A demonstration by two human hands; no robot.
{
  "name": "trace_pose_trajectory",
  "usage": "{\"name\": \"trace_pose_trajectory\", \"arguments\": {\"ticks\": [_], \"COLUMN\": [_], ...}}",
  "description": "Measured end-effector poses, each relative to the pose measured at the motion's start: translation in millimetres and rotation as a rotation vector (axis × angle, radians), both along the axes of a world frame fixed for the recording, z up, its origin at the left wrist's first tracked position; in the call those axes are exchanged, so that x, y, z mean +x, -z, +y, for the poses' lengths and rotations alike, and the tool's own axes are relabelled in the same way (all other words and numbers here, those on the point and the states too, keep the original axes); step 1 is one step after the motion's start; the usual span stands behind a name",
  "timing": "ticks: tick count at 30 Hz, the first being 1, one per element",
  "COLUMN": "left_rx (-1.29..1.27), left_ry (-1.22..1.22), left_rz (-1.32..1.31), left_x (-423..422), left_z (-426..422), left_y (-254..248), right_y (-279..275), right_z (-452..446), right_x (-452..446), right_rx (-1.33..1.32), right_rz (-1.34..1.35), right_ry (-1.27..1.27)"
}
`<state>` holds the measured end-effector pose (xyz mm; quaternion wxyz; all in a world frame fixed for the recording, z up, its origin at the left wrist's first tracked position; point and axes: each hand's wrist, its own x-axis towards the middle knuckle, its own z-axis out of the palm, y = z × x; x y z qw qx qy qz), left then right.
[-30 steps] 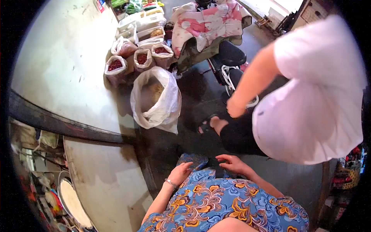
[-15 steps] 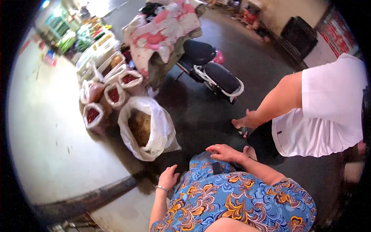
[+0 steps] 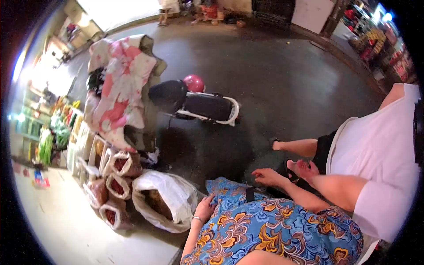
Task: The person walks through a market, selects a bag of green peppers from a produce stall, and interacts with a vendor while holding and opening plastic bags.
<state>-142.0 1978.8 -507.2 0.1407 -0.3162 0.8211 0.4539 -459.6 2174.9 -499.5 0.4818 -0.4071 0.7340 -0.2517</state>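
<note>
My left hand, with a bracelet at the wrist, rests beside the blue floral clothing on my body; its fingers are apart and nothing shows in them. Held out over the other side of my lap, my right hand is empty with its fingers spread. A large white sack with brownish contents stands left of my left hand. Close to my right forearm is the open hand of another person in a white shirt.
Smaller sacks of dark red goods stand beyond the large sack, near white bins and green vegetables. A scooter under a pink and white cover stands ahead. Shelves of goods are at the far right.
The view has turned to the right, so the scooter and sacks appear further left. The other person's hand has come near my right forearm. My hands remain near my lap.
</note>
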Motion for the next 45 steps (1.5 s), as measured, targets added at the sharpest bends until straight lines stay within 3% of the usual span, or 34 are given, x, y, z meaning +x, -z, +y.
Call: {"name": "trace_pose_trajectory", "arguments": {"ticks": [4, 7, 9, 11, 13, 15, 19, 21, 24, 25, 26, 28, 31, 32, 34, 36, 38, 40, 41, 42, 45], "left_rx": [-0.008, -0.029, -0.054, -0.132, -0.127, -0.117, -0.140, -0.142, -0.156, -0.163, -0.168, -0.221, -0.240, -0.237, -0.229, -0.098, -0.114, -0.144, -0.144, -0.073, -0.132], "left_ry": [0.155, 0.246, 0.307, 0.320, 0.305, 0.288, 0.290, 0.321, 0.304, 0.277, 0.262, 0.250, 0.223, 0.252, 0.257, 0.008, -0.026, -0.066, 0.110, -0.058, 0.098], "left_rz": [0.021, 0.075, 0.030, -0.011, -0.023, 0.035, -0.021, -0.019, -0.039, -0.068, -0.066, -0.021, -0.020, -0.028, -0.067, -0.210, -0.236, -0.210, -0.085, -0.106, -0.263], "left_x": [-28.2, -46.4, -66.5, -91.3, -122.4, -141.5, -191.6, -221.4, -273.4, -292.2, -309.3, -347.1, -402.9, -418.4, -453.4, -473.6, -483.2, -480.5, -440.5, -448.6, -424.0], "left_z": [-39.5, -83.5, -118.6, -141.1, -156.6, -174.4, -196.5, -200.7, -194.1, -189.6, -185.5, -175.4, -159.1, -155.9, -148.4, -144.8, -144.6, -147.2, -165.0, -155.6, -163.1], "left_y": [5.1, 21.9, 28.7, 25.6, -7.8, -4.9, -1.1, 1.5, 2.7, 3.7, 5.6, 9.0, 30.7, 39.1, 39.7, 36.9, 35.4, 40.5, 115.6, 80.6, 134.2], "right_y": [29.1, 51.3, 67.8, 63.5, 63.4, 74.4, 84.6, 62.1, 145.4, 162.1, 196.7, 195.2, 186.8, 219.8, 139.9, 108.5, 87.9, 75.4, 73.7, 73.3, 73.8], "right_z": [12.6, 16.7, 19.8, 25.3, 21.6, 32.0, 55.6, 60.3, 124.8, 142.0, 159.2, 166.3, 174.3, 193.9, 171.7, 169.1, 163.6, 147.0, 132.3, 117.4, 68.6], "right_x": [-20.5, -26.6, -37.6, -43.0, -41.0, -43.7, -42.2, -52.3, -47.4, -63.7, -65.2, -96.6, -171.1, -195.0, -264.9, -334.7, -392.6, -448.6, -473.4, -494.7, -537.0], "right_rx": [0.033, 0.199, 0.240, 0.196, 0.173, 0.103, 0.051, 0.346, 0.184, 0.266, 0.218, 0.162, 0.203, 0.178, 0.241, 0.267, 0.291, 0.263, 0.250, 0.219, 0.112], "right_rz": [0.063, -0.045, 0.071, -0.041, -0.079, -0.432, -0.337, -0.375, -0.586, -0.584, -0.658, -0.604, -0.495, -0.651, -0.666, -0.600, -0.541, -0.389, -0.389, -0.334, -0.330], "right_ry": [0.070, 0.201, 0.205, 0.394, 0.500, 0.853, 0.989, 1.054, 1.226, 0.945, 1.063, 1.162, 1.090, 1.155, 1.317, 1.290, 1.251, 1.373, 1.353, 1.342, 1.232]}}
